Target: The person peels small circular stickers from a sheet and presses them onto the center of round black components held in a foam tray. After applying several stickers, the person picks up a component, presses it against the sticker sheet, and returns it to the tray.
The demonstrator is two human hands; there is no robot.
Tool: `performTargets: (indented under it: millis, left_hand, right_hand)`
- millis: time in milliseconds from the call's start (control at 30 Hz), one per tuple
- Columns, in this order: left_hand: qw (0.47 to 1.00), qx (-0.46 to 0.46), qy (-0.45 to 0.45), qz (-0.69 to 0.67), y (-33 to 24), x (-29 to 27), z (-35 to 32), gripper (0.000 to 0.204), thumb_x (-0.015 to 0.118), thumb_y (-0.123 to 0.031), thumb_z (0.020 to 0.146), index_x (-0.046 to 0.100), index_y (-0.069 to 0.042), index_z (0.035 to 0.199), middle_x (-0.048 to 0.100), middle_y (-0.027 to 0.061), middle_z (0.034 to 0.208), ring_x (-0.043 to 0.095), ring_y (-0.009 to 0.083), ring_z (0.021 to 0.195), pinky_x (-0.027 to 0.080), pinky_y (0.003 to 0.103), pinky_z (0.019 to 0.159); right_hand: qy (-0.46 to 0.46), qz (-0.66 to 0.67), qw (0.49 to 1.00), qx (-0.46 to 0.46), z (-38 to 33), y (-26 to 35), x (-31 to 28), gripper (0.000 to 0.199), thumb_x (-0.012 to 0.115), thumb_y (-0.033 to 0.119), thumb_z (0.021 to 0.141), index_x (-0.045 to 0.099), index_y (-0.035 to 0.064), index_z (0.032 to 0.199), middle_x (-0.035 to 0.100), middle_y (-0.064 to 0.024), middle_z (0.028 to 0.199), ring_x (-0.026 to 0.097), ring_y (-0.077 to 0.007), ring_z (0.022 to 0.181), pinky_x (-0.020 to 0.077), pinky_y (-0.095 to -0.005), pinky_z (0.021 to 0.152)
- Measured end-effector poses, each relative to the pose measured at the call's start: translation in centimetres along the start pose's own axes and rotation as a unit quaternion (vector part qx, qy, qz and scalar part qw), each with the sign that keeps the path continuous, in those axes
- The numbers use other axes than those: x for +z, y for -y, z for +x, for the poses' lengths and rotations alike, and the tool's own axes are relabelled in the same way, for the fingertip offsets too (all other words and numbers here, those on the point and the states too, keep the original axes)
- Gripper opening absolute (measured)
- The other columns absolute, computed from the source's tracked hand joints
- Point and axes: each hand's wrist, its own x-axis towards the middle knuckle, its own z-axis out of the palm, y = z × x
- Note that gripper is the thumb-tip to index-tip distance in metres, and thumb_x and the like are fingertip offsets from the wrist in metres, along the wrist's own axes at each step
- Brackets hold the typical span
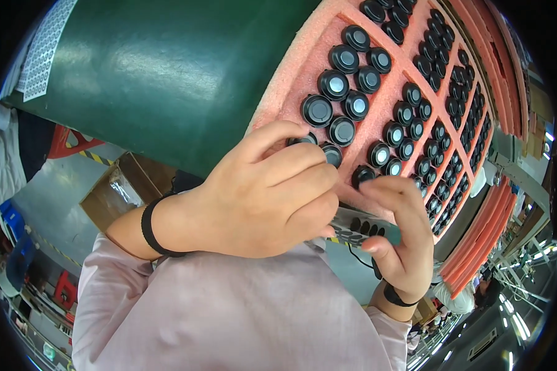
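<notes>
Nearest, both forearms come up out of pink sleeves, a black band on each wrist. The left hand (263, 198) sits knuckles up with fingers curled over the near edge of the pink foam tray (291, 93), fingertips among the black round caps (334, 83); whether it pinches one I cannot tell. The right hand (399, 235) is cupped, thumb and fingers closed on a small grey sheet of black dots (359, 226), just beside the left hand's knuckles. The caps sit in grid pockets running far and right. Left of the tray lies bare green table (161, 74), open room, a sheet of stickers (43, 49) at its far left edge. More pink trays stack along the right
</notes>
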Motion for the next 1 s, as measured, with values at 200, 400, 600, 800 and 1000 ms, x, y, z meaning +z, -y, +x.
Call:
performTargets:
  millis: [200, 400, 600, 800, 1000]
  left_hand:
    - [0.998, -0.034, 0.002, 0.060, 0.1, 0.0, 0.0, 0.046, 0.064, -0.049, 0.090, 0.064, -0.004, 0.091, 0.067, 0.0140, 0.126, 0.061, 0.0317, 0.115, 0.044, 0.055, 0.105]
    - [0.995, -0.058, 0.029, 0.080, -0.2, 0.3, -0.2, 0.047, 0.062, -0.050, 0.091, 0.064, -0.003, 0.093, 0.064, 0.0163, 0.134, 0.058, 0.0325, 0.121, 0.042, 0.056, 0.108]
    - [0.996, -0.055, 0.033, 0.070, 0.1, 0.5, -0.3, 0.046, 0.062, -0.049, 0.091, 0.063, -0.003, 0.089, 0.064, 0.0186, 0.136, 0.059, 0.0329, 0.121, 0.042, 0.055, 0.109]
    - [0.996, -0.038, 0.037, 0.075, 0.4, 0.7, -0.3, 0.045, 0.061, -0.048, 0.091, 0.059, -0.003, 0.086, 0.064, 0.0223, 0.135, 0.060, 0.0335, 0.120, 0.043, 0.054, 0.109]
    - [0.995, -0.038, 0.015, 0.091, 0.3, 1.1, -0.4, 0.044, 0.063, -0.047, 0.089, 0.057, -0.004, 0.086, 0.065, 0.0223, 0.133, 0.060, 0.0342, 0.120, 0.043, 0.054, 0.109]
  right_hand:
    - [-0.024, -0.197, 0.980, -0.008, 1.5, -0.2, 1.3, 0.084, 0.060, 0.068, 0.087, 0.063, -0.0023, 0.133, 0.059, -0.0150, 0.121, 0.055, -0.0355, 0.107, 0.0442, -0.0459, 0.094]
    - [0.015, -0.336, 0.940, -0.054, 2.9, -0.5, 1.7, 0.094, 0.048, 0.078, 0.087, 0.062, -0.0011, 0.136, 0.058, -0.0092, 0.124, 0.051, -0.0314, 0.113, 0.0399, -0.0457, 0.098]
    - [0.046, -0.358, 0.929, -0.078, 3.8, -0.3, 1.2, 0.091, 0.046, 0.075, 0.088, 0.065, -0.0026, 0.130, 0.059, -0.0076, 0.124, 0.052, -0.0288, 0.111, 0.0402, -0.0440, 0.096]
    - [0.086, -0.355, 0.920, -0.139, 5.0, -0.7, 0.2, 0.083, 0.046, 0.070, 0.090, 0.068, -0.0041, 0.120, 0.061, -0.0071, 0.122, 0.053, -0.0263, 0.110, 0.0408, -0.0422, 0.096]
    - [0.080, -0.371, 0.906, -0.188, 6.0, -0.8, 0.6, 0.074, 0.052, 0.064, 0.089, 0.069, -0.0038, 0.115, 0.062, -0.0073, 0.120, 0.055, -0.0265, 0.110, 0.0429, -0.0410, 0.093]
